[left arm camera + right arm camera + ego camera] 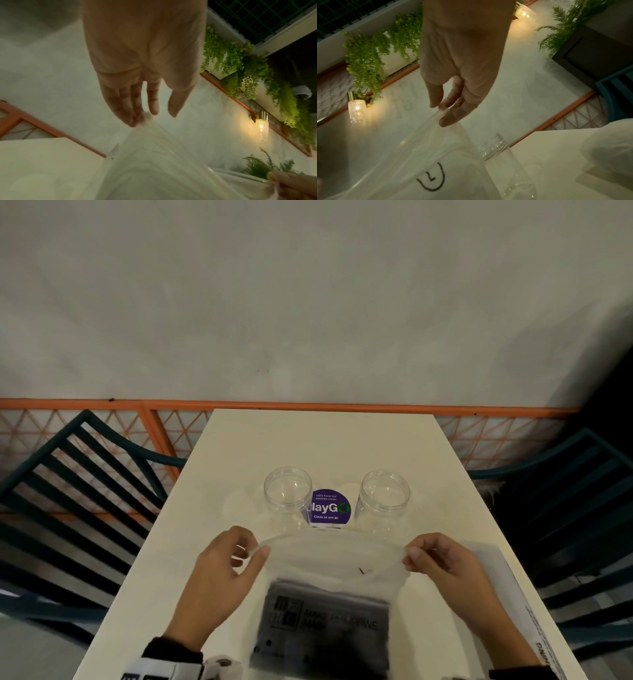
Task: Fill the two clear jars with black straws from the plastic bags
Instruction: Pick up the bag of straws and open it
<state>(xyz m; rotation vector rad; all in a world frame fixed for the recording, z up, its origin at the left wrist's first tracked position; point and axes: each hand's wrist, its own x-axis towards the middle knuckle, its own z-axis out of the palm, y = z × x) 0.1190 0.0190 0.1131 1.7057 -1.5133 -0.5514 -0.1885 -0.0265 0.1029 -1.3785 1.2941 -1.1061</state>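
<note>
Left hand (pixel 219 573) and right hand (pixel 445 570) each pinch an upper corner of a thin, translucent plastic bag (pixel 329 594), stretching its mouth wide above the pale, smooth surface (pixel 239 446). A dark rectangular pack of black straws (pixel 325 631) lies inside, blurred. Beyond stand two empty, cylindrical clear jars, left jar (pixel 287 491) and right jar (pixel 384 494), flanking a round purple sticker (pixel 330 508).

A pale grey wall (pixel 308 302) rises ahead of the hands, with an orange rail (pixel 102 404) and latticed panel along its foot. The cream table (pixel 322 440) stands beneath them, a dark teal slatted chair (pixel 68 491) at either side. Higher up, hanging greenery (pixel 240 65) and glowing wall lamps (pixel 261 127); perhaps a dome camera beyond, blurred.
</note>
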